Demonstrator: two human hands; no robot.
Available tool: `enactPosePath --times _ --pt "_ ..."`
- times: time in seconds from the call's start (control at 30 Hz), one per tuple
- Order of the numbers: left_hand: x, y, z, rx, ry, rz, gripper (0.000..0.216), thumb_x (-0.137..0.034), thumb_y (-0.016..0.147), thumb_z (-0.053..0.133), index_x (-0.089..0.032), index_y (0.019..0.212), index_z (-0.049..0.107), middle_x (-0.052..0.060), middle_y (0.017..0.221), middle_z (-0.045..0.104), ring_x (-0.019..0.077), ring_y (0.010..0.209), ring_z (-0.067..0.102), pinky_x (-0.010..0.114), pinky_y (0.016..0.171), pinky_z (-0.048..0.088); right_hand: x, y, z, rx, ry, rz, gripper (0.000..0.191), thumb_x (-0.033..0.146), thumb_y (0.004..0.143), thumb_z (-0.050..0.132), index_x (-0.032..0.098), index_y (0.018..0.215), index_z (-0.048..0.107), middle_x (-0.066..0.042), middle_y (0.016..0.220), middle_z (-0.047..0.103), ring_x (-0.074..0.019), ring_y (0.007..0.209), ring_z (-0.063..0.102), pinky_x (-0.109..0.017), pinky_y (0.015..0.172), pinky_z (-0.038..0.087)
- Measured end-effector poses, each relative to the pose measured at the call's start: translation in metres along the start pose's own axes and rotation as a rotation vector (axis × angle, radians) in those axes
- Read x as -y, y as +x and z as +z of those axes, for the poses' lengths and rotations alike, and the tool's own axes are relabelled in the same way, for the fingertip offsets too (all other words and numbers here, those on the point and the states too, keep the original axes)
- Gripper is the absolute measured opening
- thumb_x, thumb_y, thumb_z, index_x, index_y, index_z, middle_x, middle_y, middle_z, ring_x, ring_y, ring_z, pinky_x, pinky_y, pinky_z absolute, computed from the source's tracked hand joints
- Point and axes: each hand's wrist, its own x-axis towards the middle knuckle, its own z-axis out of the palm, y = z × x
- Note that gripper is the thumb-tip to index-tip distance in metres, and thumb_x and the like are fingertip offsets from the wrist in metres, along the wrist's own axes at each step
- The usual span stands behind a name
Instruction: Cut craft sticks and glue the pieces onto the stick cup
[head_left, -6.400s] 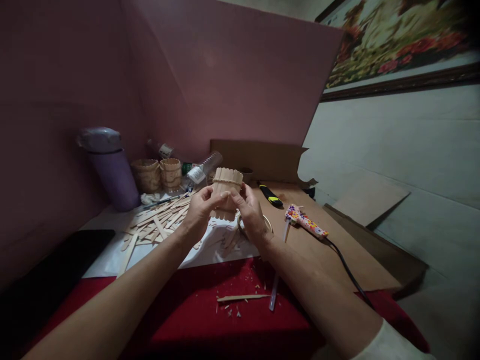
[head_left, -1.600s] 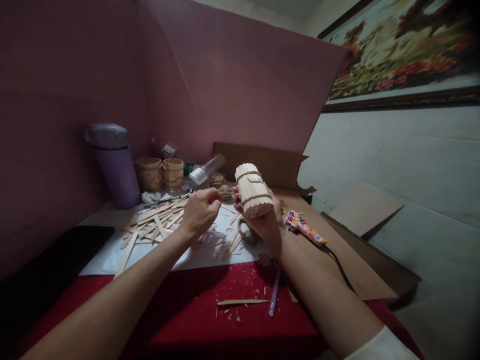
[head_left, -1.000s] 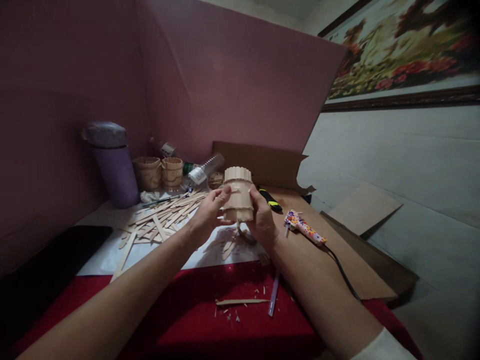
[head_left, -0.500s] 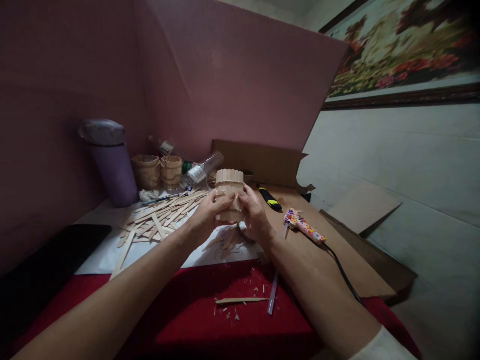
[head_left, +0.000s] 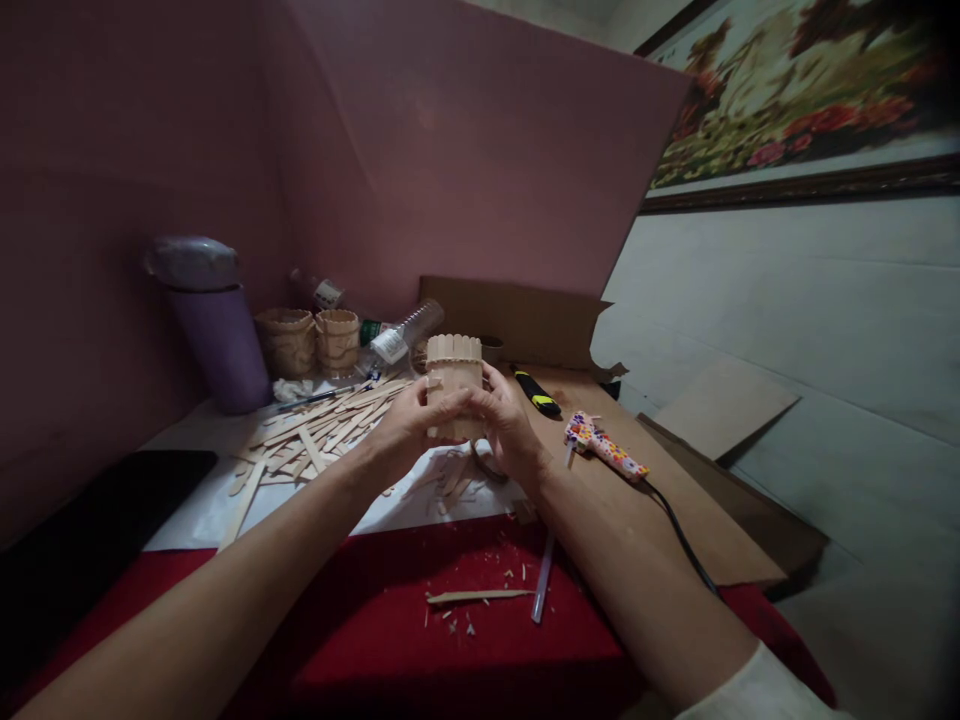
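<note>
A small upright cup made of wooden craft sticks (head_left: 453, 368) is held above the table between both hands. My left hand (head_left: 409, 428) wraps its left side, thumb across the front. My right hand (head_left: 508, 425) grips its right side, fingers curled round it. Below the hands lie loose craft sticks (head_left: 322, 435) on white paper (head_left: 195, 480), and a ring of twine shows partly under my right hand.
Two finished stick cups (head_left: 311, 342), a purple flask (head_left: 212, 330) and plastic bottles (head_left: 396, 338) stand at the back left. A patterned glue gun (head_left: 602, 447) with a black cord and a yellow-black knife (head_left: 538, 392) lie on cardboard at right. A stick and splinters (head_left: 469, 596) lie on the red cloth.
The cup was held tilted in my right hand alone, then turned upright. My left hand came over and both hands closed round it; it has sunk slightly lower.
</note>
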Motion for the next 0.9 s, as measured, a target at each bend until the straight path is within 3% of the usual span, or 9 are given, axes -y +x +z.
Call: enactPosePath --times 0.17,0.3,0.5,0.7,0.9 --pt "0.000 0.002 -0.003 0.005 -0.017 -0.023 0.056 -0.035 0.070 0.080 -0.015 0.118 0.062 0.016 0.117 0.065 0.0227 0.087 0.068 0.034 0.072 0.056 0.002 0.002 -0.001 0.034 0.031 0.014 0.053 0.041 0.070 0.079 0.021 0.114 0.058 -0.007 0.108 0.071 -0.0231 0.101 0.067 -0.036 0.087 0.055" --pt "-0.003 0.002 -0.002 -0.015 -0.037 -0.035 0.050 -0.033 0.071 0.077 -0.015 0.115 0.062 0.014 0.113 0.067 0.0204 0.081 0.068 0.033 0.069 0.057 -0.001 0.002 -0.001 0.059 0.061 -0.006 0.054 0.061 0.078 0.066 0.022 0.115 0.059 -0.006 0.103 0.072 -0.0226 0.103 0.066 -0.037 0.086 0.055" --pt "-0.013 0.000 -0.011 0.075 -0.198 -0.137 0.046 -0.034 0.080 0.059 -0.012 0.121 0.059 0.016 0.109 0.070 0.0294 0.096 0.068 0.047 0.084 0.055 -0.004 0.004 -0.002 -0.094 0.059 -0.035 0.063 0.075 0.078 0.054 0.025 0.115 0.059 -0.006 0.103 0.072 -0.0224 0.104 0.065 -0.039 0.086 0.054" --pt "-0.014 -0.001 -0.024 0.174 -0.200 -0.120 0.055 -0.046 0.079 0.051 -0.011 0.121 0.058 0.019 0.102 0.070 0.0343 0.100 0.067 0.054 0.090 0.050 -0.004 0.004 -0.003 -0.144 0.036 -0.090 0.067 0.079 0.077 0.050 0.024 0.114 0.061 -0.006 0.097 0.072 -0.0220 0.094 0.066 -0.039 0.081 0.051" --pt "-0.015 -0.003 -0.020 0.162 -0.209 -0.128 0.050 -0.042 0.076 0.055 -0.011 0.115 0.061 0.017 0.100 0.070 0.0314 0.091 0.068 0.050 0.084 0.053 -0.005 0.001 -0.001 -0.174 -0.036 -0.156 0.051 0.066 0.082 0.058 0.023 0.110 0.063 -0.005 0.094 0.070 -0.0181 0.081 0.063 -0.033 0.073 0.050"
